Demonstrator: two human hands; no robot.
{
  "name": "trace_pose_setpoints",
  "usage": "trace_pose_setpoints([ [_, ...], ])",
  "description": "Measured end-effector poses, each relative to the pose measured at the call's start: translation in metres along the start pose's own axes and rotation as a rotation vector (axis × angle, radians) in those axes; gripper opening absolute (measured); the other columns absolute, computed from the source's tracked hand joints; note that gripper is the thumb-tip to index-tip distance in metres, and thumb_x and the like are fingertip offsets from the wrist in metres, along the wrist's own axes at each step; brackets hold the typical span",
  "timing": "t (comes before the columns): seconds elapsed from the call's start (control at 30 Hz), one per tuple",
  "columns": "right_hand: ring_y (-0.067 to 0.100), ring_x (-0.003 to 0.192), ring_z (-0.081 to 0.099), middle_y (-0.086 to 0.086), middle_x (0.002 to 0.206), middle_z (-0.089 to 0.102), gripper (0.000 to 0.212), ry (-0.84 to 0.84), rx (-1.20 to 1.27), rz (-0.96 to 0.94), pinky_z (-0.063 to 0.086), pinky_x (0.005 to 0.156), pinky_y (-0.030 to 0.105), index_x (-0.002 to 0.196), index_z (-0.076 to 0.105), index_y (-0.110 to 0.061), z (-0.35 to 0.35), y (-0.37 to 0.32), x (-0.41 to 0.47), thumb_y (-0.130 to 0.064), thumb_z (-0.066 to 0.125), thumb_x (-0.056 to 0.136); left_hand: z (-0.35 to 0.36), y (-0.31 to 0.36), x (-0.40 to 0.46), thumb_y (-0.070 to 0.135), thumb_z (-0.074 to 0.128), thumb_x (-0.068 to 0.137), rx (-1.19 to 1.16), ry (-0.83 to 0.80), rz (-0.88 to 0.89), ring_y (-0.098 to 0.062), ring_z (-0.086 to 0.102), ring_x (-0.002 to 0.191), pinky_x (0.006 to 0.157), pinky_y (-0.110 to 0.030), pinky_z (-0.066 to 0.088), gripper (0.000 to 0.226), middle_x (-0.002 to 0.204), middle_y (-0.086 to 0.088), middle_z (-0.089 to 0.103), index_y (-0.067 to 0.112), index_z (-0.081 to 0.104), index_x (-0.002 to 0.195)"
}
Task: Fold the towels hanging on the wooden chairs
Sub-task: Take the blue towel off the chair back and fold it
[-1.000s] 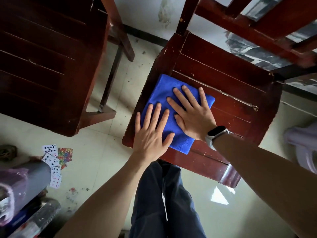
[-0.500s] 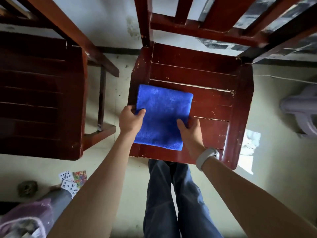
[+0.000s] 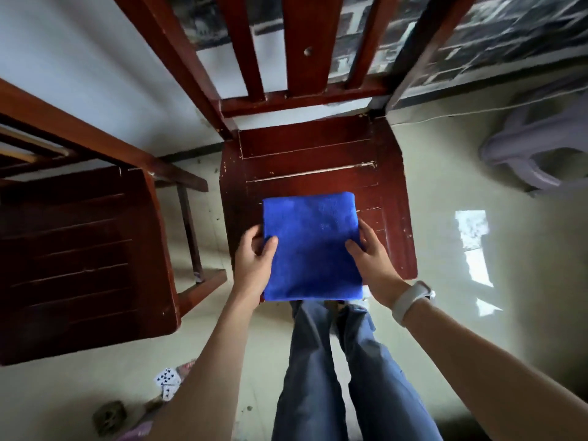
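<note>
Gripping a folded blue towel (image 3: 311, 246) by its two side edges, both hands hold it over the front part of the seat of a wooden chair (image 3: 313, 160). The left hand (image 3: 254, 265) pinches the left edge, with the thumb on the top face and the fingers curled beneath. The right hand (image 3: 370, 259) pinches the right edge in the same way, thumb on top and fingers under the cloth. A pale wristband (image 3: 410, 300) sits on the right wrist. The towel forms a flat rectangle; its near edge extends past the front of the seat, above the person's legs in blue trousers (image 3: 331, 377). Whether the far end touches the seat cannot be determined. The chair's slatted backrest rises at the top of the view. A second wooden chair (image 3: 82, 249) stands to the left, apart from the first. Playing cards (image 3: 167, 380) lie on the pale floor (image 3: 477, 313) at lower left. A light plastic stool (image 3: 537, 154) stands at right.
</note>
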State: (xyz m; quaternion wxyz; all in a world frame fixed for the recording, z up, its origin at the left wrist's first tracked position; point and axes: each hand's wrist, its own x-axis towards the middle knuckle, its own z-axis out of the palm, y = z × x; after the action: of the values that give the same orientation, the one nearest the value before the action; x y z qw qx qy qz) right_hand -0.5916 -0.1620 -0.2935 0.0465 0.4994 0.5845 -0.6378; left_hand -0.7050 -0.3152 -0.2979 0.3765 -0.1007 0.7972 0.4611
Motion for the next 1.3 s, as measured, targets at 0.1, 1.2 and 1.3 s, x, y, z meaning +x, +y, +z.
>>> trace_pose_setpoints([
  [0.1, 0.004, 0.114, 0.04, -0.011, 0.122, 0.045, 0.048, 0.073, -0.01, -0.015, 0.029, 0.093, 0.01, 0.138, 0.037, -0.013, -0.043, -0.007, -0.04, -0.003, 0.046, 0.092, 0.023, 0.028, -0.044, 0.017, 0.056, 0.089, 0.129, 0.007, 0.121, -0.01, 0.054, 0.105, 0.088, -0.017, 0.038, 0.038, 0.118, -0.001, 0.059, 0.013, 0.051, 0.126],
  [1.2, 0.003, 0.097, 0.058, -0.018, 0.103, 0.061, 0.041, 1.21, 0.629, -0.058, 0.044, 0.081, 0.021, 0.122, 0.051, -0.029, -0.748, 0.161, -0.346, -0.007, 0.049, 0.088, 0.745, 0.176, -0.531, 0.009, 0.055, 0.087, 0.702, -1.067, 0.797, -0.011, 0.058, 0.091, 0.086, -0.024, 0.045, 0.032, 0.103, 0.0, 0.064, 0.013, 0.058, 0.118],
  [1.3, -0.001, 0.097, 0.057, -0.02, 0.104, 0.06, 0.041, 1.226, 0.648, -0.033, 0.044, 0.077, 0.019, 0.125, 0.049, -0.027, -0.817, 0.166, -0.332, -0.01, 0.049, 0.088, 0.817, 0.191, -0.545, 0.012, 0.055, 0.087, 0.712, -1.091, 0.8, -0.011, 0.058, 0.088, 0.083, -0.024, 0.045, 0.033, 0.101, 0.001, 0.063, 0.016, 0.057, 0.119],
])
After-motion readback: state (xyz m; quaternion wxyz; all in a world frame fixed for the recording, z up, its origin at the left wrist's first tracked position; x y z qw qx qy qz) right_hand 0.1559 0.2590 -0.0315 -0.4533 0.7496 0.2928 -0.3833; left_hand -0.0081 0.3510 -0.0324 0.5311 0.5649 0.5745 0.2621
